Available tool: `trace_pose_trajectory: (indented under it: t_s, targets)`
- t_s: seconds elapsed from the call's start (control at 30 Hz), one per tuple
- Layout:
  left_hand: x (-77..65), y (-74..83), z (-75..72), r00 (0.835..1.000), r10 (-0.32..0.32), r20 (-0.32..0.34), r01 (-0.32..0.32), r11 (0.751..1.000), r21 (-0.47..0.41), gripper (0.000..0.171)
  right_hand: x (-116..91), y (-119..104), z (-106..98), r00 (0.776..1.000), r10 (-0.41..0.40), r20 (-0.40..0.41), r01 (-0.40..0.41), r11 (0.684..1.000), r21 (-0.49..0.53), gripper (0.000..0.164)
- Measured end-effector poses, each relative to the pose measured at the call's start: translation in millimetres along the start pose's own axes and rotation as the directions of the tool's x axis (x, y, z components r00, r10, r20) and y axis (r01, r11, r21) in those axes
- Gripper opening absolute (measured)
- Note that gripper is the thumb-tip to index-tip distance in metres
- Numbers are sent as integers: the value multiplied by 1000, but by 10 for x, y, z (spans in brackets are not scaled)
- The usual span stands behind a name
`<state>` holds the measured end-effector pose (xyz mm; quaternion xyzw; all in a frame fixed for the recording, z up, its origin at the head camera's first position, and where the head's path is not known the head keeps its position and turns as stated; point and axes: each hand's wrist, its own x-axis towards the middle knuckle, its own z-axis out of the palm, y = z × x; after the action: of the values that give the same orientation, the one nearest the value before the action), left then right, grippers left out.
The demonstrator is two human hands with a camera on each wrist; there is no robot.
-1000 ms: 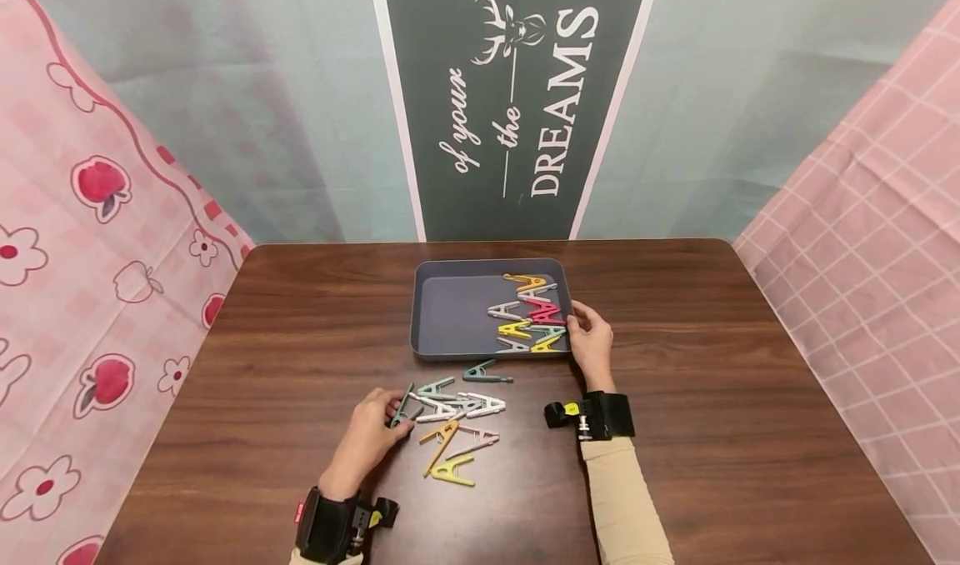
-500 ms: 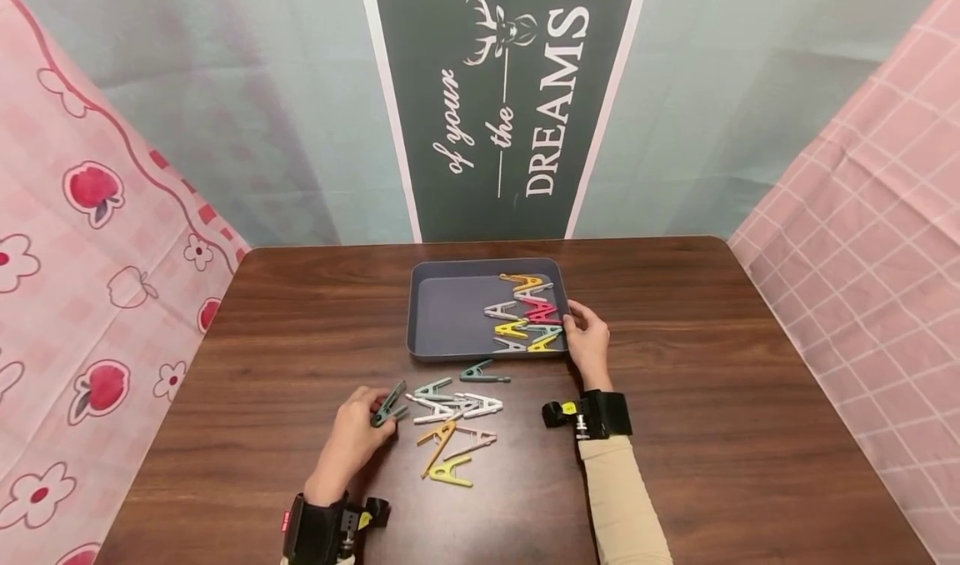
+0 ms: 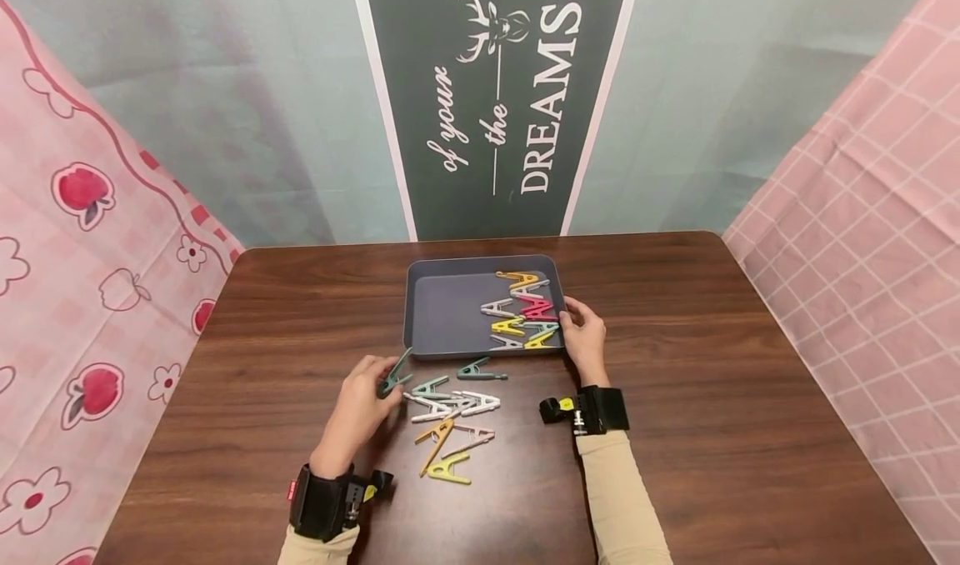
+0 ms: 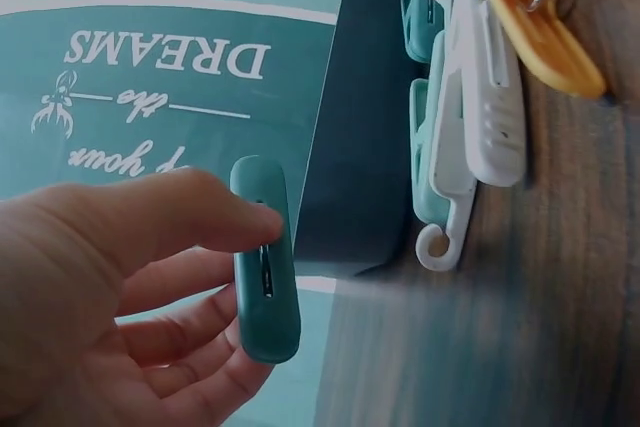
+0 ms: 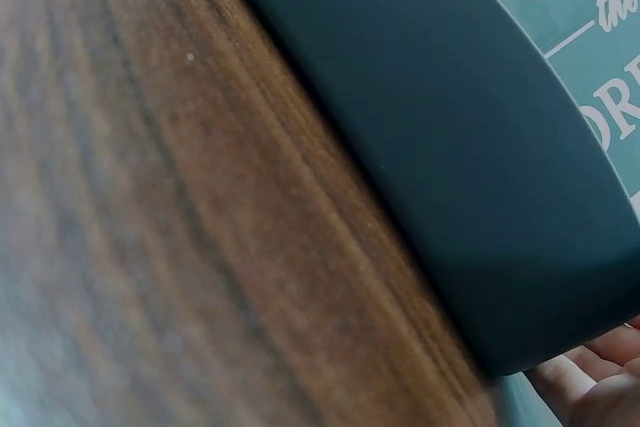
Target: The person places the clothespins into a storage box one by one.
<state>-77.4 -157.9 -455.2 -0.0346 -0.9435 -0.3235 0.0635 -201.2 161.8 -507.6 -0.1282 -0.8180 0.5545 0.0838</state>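
In the head view my left hand [image 3: 362, 402] pinches a dark green clothespin [image 3: 392, 380], raised near the tray's front left corner. The left wrist view shows the thumb pressed on one side of this clothespin [image 4: 267, 297], with the fingers behind it. At the tray's right side, my right hand [image 3: 587, 340] holds the edge of the grey tray [image 3: 442, 354]. Its fingers partly show at the tray's corner in the right wrist view. Several clothespins, among them a red one [image 3: 536, 308] and a yellow one [image 3: 507, 327], lie in the right part of the tray.
In front of the tray lie several loose clothespins: a dark green one [image 3: 480, 371], white ones [image 3: 480, 404], an orange one [image 3: 437, 444], a pale pink one [image 3: 474, 437] and a lime one [image 3: 450, 469]. Fabric hangs behind the wooden table [image 3: 720, 382] and at both sides.
My left hand first drew the dark green clothespin left, away from the loose clothespins, then moved it up toward the tray. My right hand stays at the tray's right edge.
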Motion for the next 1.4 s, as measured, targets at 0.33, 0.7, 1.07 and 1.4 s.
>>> trace_pose_trajectory:
  t_s: [0.33,0.7,1.07,1.4]
  targets:
    - [195,92,11,993,114,23,-114,993,-8,39,-6,-16,-15,1000,0,7,0,1000,3,32]
    - [379,193,21,988,148,47,-148,989,-3,36,-8,-2,-29,1000,4,8,-4,1000,0,32]
    - [625,250,106,983,165,76,-167,986,20,36,-8,6,-11,1000,4,16,-4,1000,-5,32]
    - [759,261,155,968,163,191,-180,980,78,34,-8,10,-14,1000,10,14,-10,1000,1,31]
